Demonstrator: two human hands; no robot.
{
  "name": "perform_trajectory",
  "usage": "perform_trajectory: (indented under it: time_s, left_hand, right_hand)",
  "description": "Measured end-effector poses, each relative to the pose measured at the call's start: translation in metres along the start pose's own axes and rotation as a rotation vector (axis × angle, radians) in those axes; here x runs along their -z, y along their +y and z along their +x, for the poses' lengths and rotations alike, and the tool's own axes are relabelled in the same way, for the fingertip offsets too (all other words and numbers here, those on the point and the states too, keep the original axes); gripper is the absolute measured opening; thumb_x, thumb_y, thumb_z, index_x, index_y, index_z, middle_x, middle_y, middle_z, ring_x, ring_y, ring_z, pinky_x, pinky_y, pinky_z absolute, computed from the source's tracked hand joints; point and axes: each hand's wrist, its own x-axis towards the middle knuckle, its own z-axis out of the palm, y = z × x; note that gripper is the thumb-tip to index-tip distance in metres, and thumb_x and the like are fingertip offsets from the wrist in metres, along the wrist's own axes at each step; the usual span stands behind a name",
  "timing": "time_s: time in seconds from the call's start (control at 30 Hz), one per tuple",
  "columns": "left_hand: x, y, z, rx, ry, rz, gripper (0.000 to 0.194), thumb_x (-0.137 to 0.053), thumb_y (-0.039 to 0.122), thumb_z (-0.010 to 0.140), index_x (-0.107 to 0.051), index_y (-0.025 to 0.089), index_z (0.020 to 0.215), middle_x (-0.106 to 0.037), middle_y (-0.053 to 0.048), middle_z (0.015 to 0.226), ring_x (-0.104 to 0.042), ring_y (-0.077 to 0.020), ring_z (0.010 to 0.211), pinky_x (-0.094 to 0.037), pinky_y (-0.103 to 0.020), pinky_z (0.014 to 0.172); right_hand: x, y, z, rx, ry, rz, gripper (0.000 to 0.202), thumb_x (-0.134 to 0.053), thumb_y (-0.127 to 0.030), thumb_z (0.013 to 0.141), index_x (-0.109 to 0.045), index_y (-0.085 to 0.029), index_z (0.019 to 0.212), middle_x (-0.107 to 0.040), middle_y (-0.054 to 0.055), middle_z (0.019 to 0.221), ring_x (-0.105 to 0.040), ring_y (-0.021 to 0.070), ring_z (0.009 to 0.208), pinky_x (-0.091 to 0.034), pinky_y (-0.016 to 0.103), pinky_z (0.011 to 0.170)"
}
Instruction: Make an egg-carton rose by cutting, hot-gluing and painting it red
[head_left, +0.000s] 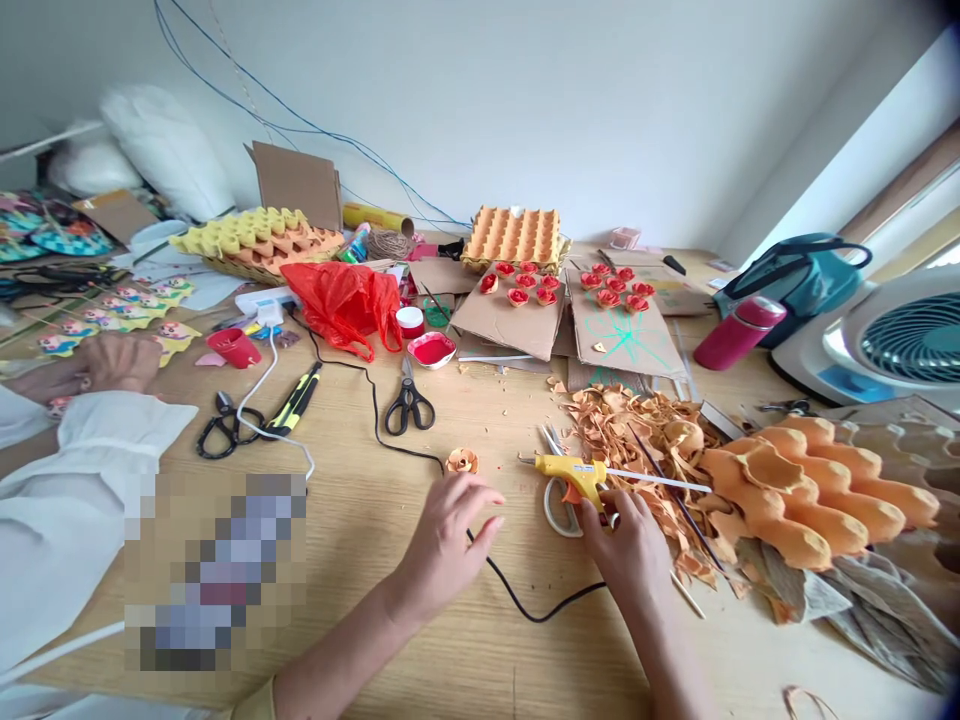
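Observation:
My left hand [450,540] hovers over the table with thumb and fingers apart and nothing between them. Just beyond its fingertips sits a small orange flower [463,461] made of egg-carton pieces. My right hand [626,540] has its fingers round the handle of a yellow glue gun [574,468], whose nozzle points left. A white glue stick [660,480] sticks out of the gun's back end. Beneath the gun lie scissors with pale handles [559,512], partly covered. A black cord [525,612] loops across the table between my hands.
Orange carton scraps [637,430] and a cut egg tray [810,490] lie to the right. Red-painted flowers stand on cardboard sheets [510,320] behind. Black scissors [409,402], red paint [431,349] and a cutter [296,400] lie ahead. Another person's hand [120,362] is at left.

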Motion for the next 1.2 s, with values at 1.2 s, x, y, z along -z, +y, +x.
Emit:
perform_trajectory:
  time_s: [1.2]
  left_hand:
    - [-0.051, 0.076, 0.017, 0.554, -0.045, -1.263, 0.046, -0.076, 0.043, 0.084, -0.067, 0.020, 0.122, -0.069, -0.012, 0.123, -0.067, -0.0267, 0.109, -0.056, -0.036, 0.091]
  right_hand:
    - [0.010, -0.043, -0.020, -0.041, -0.156, 0.983, 0.032, -0.053, -0.043, 0.098, -0.066, -0.023, 0.120, -0.068, 0.010, 0.126, -0.064, 0.0263, 0.115, -0.052, 0.041, 0.098]
